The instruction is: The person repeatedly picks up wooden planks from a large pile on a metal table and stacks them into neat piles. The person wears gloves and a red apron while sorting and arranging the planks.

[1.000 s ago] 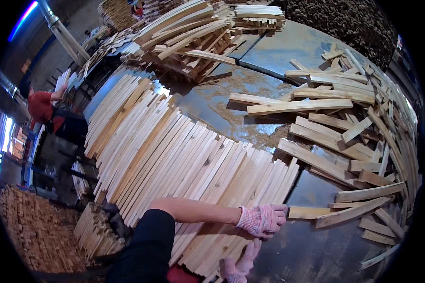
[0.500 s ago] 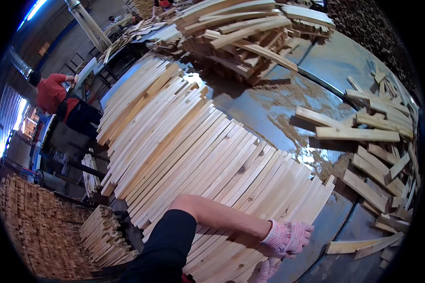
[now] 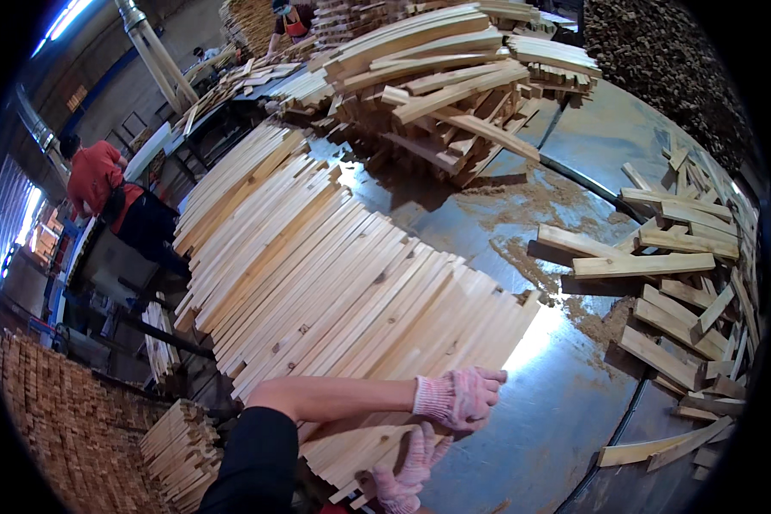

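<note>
A wide row of pale wooden strips (image 3: 351, 283) lies side by side on a metal table (image 3: 531, 411). My left arm reaches across the row from the lower left. In a pinkish knitted glove, my left hand (image 3: 461, 398) has its fingers bent over the outermost strips at the row's right side. Just below it, at the near ends of the strips, is my right hand (image 3: 407, 475), gloved alike. Its fingers are stretched and spread against the wood, with the wrist cut off by the lower edge.
Loose short wood pieces (image 3: 642, 265) lie scattered at the right. Behind the row rises a heap of stacked boards (image 3: 437, 86), with sawdust (image 3: 522, 257) before it. A co-worker in a red shirt (image 3: 98, 176) stands at the left. Stacked wood (image 3: 68, 420) fills the lower left.
The row's right side has shifted left across the table, and both my hands have moved left with it. More of my right hand shows now. The co-worker's arms have come down.
</note>
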### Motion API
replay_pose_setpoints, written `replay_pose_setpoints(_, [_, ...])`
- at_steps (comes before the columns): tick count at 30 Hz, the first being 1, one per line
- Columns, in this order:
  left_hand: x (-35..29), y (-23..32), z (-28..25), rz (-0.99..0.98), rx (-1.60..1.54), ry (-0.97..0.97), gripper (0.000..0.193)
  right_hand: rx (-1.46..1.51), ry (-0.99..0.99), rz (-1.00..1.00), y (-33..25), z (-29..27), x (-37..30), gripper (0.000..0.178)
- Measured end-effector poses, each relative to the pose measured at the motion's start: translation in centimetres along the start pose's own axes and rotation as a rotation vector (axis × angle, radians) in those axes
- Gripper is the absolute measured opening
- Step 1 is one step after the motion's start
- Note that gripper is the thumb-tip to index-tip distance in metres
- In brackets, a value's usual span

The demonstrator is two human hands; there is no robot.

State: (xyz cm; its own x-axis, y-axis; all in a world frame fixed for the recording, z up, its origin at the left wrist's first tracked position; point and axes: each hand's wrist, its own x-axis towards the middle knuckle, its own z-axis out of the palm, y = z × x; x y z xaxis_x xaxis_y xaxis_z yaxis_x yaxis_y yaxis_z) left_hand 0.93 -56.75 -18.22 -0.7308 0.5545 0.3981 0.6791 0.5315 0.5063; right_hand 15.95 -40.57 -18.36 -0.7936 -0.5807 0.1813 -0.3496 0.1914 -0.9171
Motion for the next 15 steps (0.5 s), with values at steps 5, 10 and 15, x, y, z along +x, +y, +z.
replay_pose_setpoints(5, [-3.8, -1.1, -4.0, -0.079, 0.129, -0.014, 0.029, 0.040, -0.061, 0.074, -1.1, 6.1, 1.8, 0.103])
replay_pose_setpoints(10, [-5.0, -2.8, -7.1, -0.125, 0.156, -0.055, 0.030, 0.044, -0.085, 0.094, -1.6, 9.8, 4.8, 0.099])
replay_pose_setpoints(15, [-2.9, -0.4, -8.3, -0.224, 0.343, -0.158, 0.033, -0.113, -0.421, 0.128, -2.2, 6.3, 5.1, 0.082])
